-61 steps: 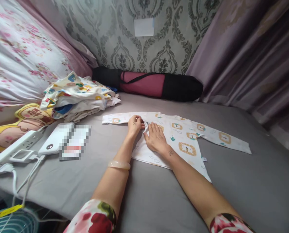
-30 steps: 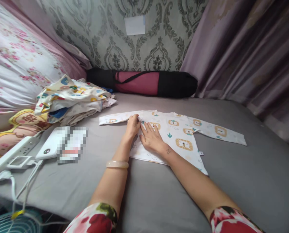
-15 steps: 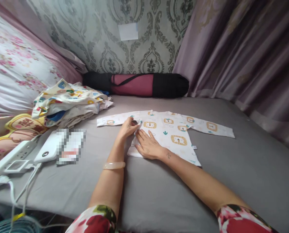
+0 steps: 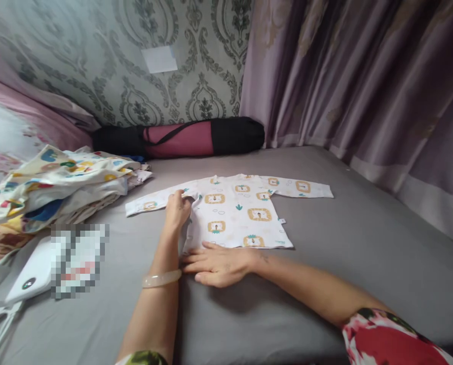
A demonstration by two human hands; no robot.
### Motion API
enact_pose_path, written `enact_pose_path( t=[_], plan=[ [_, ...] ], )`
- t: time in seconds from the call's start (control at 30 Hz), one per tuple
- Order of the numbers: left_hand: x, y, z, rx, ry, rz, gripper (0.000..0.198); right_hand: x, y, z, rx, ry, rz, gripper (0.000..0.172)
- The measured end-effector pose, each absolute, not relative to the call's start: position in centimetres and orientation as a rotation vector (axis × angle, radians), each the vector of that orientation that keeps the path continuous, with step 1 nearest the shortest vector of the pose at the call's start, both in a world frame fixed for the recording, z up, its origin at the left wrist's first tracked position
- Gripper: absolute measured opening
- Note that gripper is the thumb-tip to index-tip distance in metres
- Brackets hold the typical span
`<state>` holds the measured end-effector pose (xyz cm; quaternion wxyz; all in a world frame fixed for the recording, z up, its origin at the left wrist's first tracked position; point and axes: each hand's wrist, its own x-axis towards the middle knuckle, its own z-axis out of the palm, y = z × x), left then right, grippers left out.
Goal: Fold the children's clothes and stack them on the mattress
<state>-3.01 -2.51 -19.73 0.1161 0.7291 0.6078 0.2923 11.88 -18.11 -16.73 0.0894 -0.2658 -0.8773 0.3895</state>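
Head camera: you are leaning over a bed (image 4: 344, 243) covered in a grey sheet. A small white shirt (image 4: 237, 213) with lion prints is lying flat in the middle of it, sleeves spread out to both sides. Your left hand (image 4: 177, 208), a pale bracelet (image 4: 161, 279) on its wrist, is resting where the left sleeve meets the body, fingers curled onto the cloth; you cannot tell whether they are pinching it. Your right hand (image 4: 219, 263) is lying open and flat, holding nothing, fingers touching the shirt's lower left corner. A pile of clothes (image 4: 59, 187) is sitting to the left, a rolled mat (image 4: 181, 137) against the wall behind.
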Motion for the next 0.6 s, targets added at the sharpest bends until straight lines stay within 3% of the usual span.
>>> enact_pose_path(
  t=[0.13, 0.23, 0.37, 0.6],
  plan=[
    [-0.2, -3.6, -19.3, 2.293, 1.352, 0.825, 0.035, 14.6, -16.3, -16.5, -0.857, -2.170, 1.565, 0.040],
    [2.1, -4.5, -20.3, 2.444, 1.165, 0.711, 0.035, 18.2, -12.9, -17.2, -1.319, -1.898, 1.034, 0.035],
    [3.4, -5.4, -22.2, 2.642, 1.314, 0.558, 0.041, 22.6, -9.4, -19.1, -1.842, -1.845, 0.297, 0.044],
    [3.3, -5.6, -22.9, 2.719, 1.584, 0.381, 0.053, 24.5, -8.9, -21.8, -2.197, -2.039, 0.172, 0.062]
  ],
)
